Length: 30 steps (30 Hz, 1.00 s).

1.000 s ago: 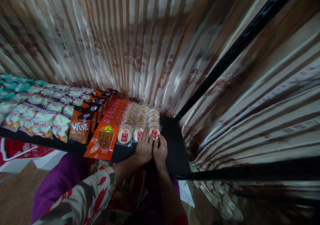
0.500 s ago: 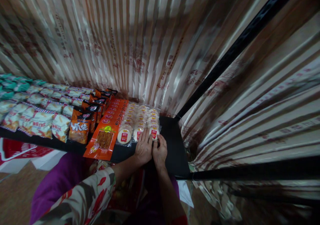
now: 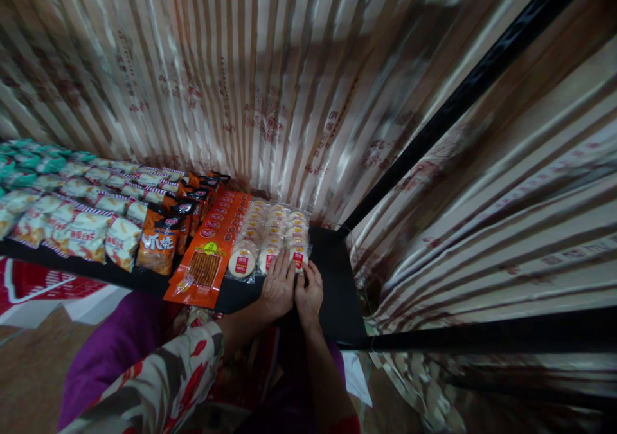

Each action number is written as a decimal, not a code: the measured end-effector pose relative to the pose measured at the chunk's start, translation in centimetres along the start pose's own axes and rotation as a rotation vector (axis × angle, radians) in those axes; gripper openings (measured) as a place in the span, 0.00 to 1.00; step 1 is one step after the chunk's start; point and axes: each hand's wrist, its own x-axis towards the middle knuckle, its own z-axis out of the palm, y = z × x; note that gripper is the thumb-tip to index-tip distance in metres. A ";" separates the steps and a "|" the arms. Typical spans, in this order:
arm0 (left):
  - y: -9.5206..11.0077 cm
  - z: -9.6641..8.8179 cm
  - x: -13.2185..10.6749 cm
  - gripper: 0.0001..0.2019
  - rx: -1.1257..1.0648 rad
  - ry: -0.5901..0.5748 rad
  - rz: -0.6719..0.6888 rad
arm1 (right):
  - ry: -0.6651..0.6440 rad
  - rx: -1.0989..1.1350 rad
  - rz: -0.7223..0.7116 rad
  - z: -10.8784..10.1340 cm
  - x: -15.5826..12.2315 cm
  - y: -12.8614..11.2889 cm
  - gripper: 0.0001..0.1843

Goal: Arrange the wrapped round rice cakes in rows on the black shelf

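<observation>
Both my hands rest at the front edge of a black shelf (image 3: 337,273). My left hand (image 3: 278,287) lies with its fingers stretched flat over the near end of a clear pack of round white cakes (image 3: 270,235) with red labels. My right hand (image 3: 309,292) sits beside it, fingers curled against the pack's front right corner, pinching its edge. Rows of these cake packs run back to the curtain.
Orange snack packets (image 3: 208,260) lie left of the cakes, then dark orange bags (image 3: 157,244) and several pale striped and green packets (image 3: 72,228). A shiny striped curtain (image 3: 270,80) hangs behind and to the right. A black frame post (image 3: 463,93) rises at the shelf's right corner.
Nothing but a slight shift of the camera; both hands stay on the front cake pack.
</observation>
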 end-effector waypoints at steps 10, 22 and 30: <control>-1.1 -2.1 -2.4 0.27 -0.029 0.051 -0.009 | 0.039 0.048 -0.165 -0.7 -0.8 -3.1 0.19; -6.7 -3.5 -6.9 0.27 0.043 0.272 -0.201 | -0.183 0.125 -0.234 3.4 -4.5 -7.9 0.20; -8.3 -3.9 -7.0 0.27 -0.048 0.335 -0.296 | -0.195 0.031 -0.216 4.9 -4.8 -9.1 0.21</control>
